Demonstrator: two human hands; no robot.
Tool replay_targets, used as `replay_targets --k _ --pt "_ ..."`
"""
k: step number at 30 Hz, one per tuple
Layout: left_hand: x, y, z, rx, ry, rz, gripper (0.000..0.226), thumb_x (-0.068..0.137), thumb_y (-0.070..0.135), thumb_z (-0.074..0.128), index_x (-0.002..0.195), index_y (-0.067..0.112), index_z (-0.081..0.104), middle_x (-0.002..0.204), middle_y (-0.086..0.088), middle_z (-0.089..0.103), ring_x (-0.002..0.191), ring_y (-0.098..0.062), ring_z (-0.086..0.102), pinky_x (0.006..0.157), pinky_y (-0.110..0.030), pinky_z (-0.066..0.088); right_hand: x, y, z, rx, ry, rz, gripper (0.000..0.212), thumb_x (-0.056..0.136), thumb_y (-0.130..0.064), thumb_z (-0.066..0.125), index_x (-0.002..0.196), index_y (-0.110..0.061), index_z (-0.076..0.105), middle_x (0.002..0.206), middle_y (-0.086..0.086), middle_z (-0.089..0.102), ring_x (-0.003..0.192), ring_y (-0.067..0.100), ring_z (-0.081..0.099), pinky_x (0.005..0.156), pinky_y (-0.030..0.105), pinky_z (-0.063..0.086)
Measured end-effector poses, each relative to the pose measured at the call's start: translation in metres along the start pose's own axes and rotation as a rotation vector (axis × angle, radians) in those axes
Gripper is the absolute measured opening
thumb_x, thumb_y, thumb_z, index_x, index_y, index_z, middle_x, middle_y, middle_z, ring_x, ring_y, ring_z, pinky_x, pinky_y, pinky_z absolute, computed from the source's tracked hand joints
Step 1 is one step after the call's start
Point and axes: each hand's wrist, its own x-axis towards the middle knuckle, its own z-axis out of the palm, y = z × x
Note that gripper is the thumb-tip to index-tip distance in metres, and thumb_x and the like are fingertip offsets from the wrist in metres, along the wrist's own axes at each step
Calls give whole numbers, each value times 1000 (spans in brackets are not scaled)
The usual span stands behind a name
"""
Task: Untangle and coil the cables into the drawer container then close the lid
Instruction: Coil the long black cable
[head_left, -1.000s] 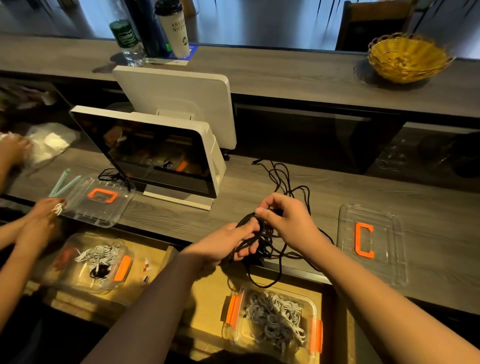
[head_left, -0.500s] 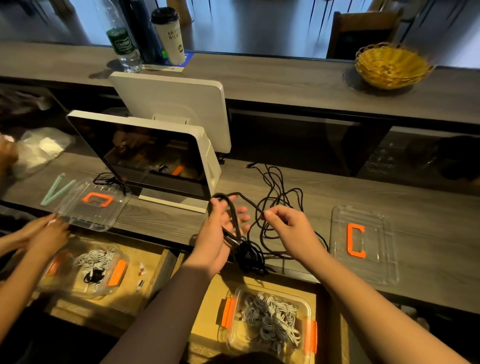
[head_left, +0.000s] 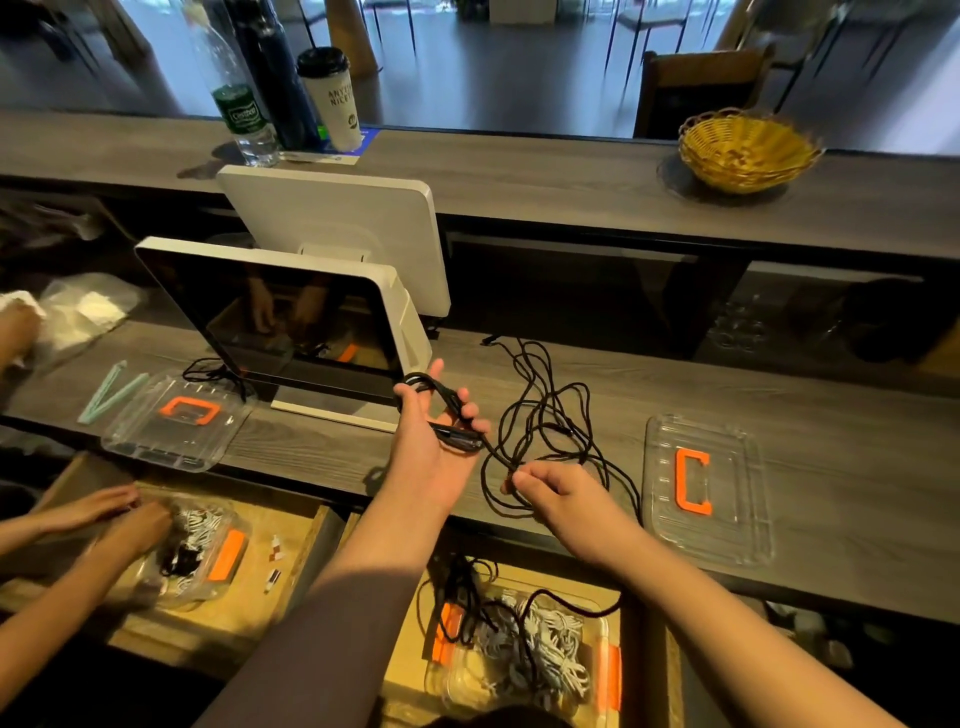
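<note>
A: What is the left hand doing?

B: It is being held palm up over the grey wood-grain bench, with a few turns of the thin black cable looping round its fingers; the grip is curling loosely on that cable.

A: And the right hand?

B: Its grip is pinching a strand of the same cable just above the bench's front edge. The rest of the cable is lying in a loose tangle on the bench between the two hands and the clear plastic lid with an orange handle.

A: Where is the container sitting?

B: The clear plastic container with orange clips is sitting open in the wooden drawer below, holding pale coiled cables, with a black strand trailing across them.

A: Anyone else working?

B: At the left, another person's hands are reaching into a second clear container.
</note>
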Motion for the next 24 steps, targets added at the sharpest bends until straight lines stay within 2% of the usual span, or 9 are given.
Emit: replay_targets --k 4,6,9,12,15,18,20,22,24 --pt "-1 -6 0 133 27 95 54 101 62 33 132 28 61 78 -1 55 61 -10 47 55 -25 36 -16 -4 1 -114 -79 -13 27 104 -36 44 84 -33 62 64 -6 49 56 4 45 60 31 39" --pt "-3 -10 0 274 47 171 51 101 61 34 130 31 63 77 1 55 61 -7 46 56 -23 36 -24 -5 2 -187 -96 -29 31 104 -38 45 80 -26 61 65 -6 50 59 7 45 62 37 41" --pt "-6 -17 -5 646 23 292 48 98 63 33 128 38 62 83 2 51 65 -6 43 59 -22 36 -35 -8 3 -264 -89 -71 28 102 -39 48 90 -20 66 70 -4 56 63 7 50 66 38 46" --pt "-11 -29 -8 1116 -40 325 41 104 58 27 129 44 57 93 3 51 74 -7 44 69 -29 39 -44 -14 1 -282 -55 -118 22 100 -34 51 91 -19 63 75 0 61 65 7 52 68 39 48" --pt "-22 -39 -12 1363 -169 200 44 103 58 27 127 41 60 98 3 57 82 -7 51 77 -31 44 -51 -19 -5 -303 -25 -185 18 101 -28 50 88 -19 59 74 -4 59 64 6 50 66 37 46" --pt "-36 -41 -17 1268 -310 -123 46 99 61 36 117 32 67 114 -1 68 105 -15 65 96 -36 52 -55 -22 -15 -354 1 -260 15 103 -28 47 104 -22 61 89 -7 63 79 5 57 75 34 49" --pt "-46 -40 -19 1232 -326 -263 50 95 67 38 115 30 67 115 -2 70 110 -17 66 95 -32 52 -57 -23 -20 -409 20 -294 18 103 -30 46 111 -23 61 101 -7 65 93 7 60 85 34 51" --pt "-54 -41 -19 1225 -311 -312 62 91 76 34 114 28 67 107 -6 73 101 -21 68 90 -34 52 -60 -24 -24 -448 70 -308 18 102 -30 48 112 -24 62 103 -9 64 95 7 60 87 33 52" --pt "-61 -42 -17 1193 -326 -356 72 90 80 26 110 23 65 86 -3 72 74 -16 61 70 -27 51 -63 -24 -27 -450 151 -322 16 100 -34 51 109 -26 62 99 -11 64 93 7 60 85 35 53"
